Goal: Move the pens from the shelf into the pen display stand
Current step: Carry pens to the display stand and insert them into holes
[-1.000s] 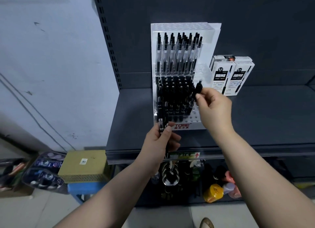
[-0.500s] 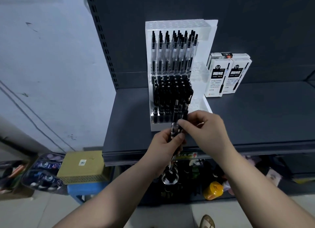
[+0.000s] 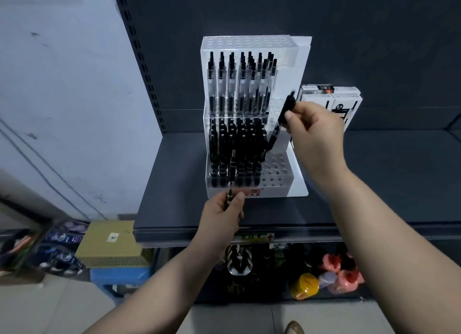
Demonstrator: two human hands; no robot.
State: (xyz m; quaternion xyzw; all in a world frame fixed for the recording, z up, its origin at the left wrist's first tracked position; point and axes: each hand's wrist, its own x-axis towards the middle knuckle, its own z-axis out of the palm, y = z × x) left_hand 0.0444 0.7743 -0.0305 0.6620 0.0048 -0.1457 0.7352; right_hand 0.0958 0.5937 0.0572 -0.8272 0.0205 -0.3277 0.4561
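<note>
Lower left: a tan cardboard box [image 3: 109, 244] sits on a blue stool [image 3: 119, 277] against the wall. The left hand [image 3: 222, 216] is held in front of the shelf [image 3: 386, 179] edge, fingers curled round the lower end of a slim dark pen [image 3: 231, 179] that stands upright before the stand's base; whether it holds more than one cannot be told.

The white pen display stand [image 3: 303, 66] stands on the shelf. Its upper tier carries clear-barrelled pens [image 3: 239, 84], its lower tier a dense block of black pens [image 3: 237, 144]. Open holes show on the right part of the lower tier.

The right hand [image 3: 316, 134] is raised beside the stand's right side. Thumb and fingers pinch a black pen [image 3: 275, 132] near its upper half. That pen is tilted, tip down, with the tip just above the right edge of the black block.

Behind this hand, white pen boxes [image 3: 349, 104] lean against the back panel
</note>
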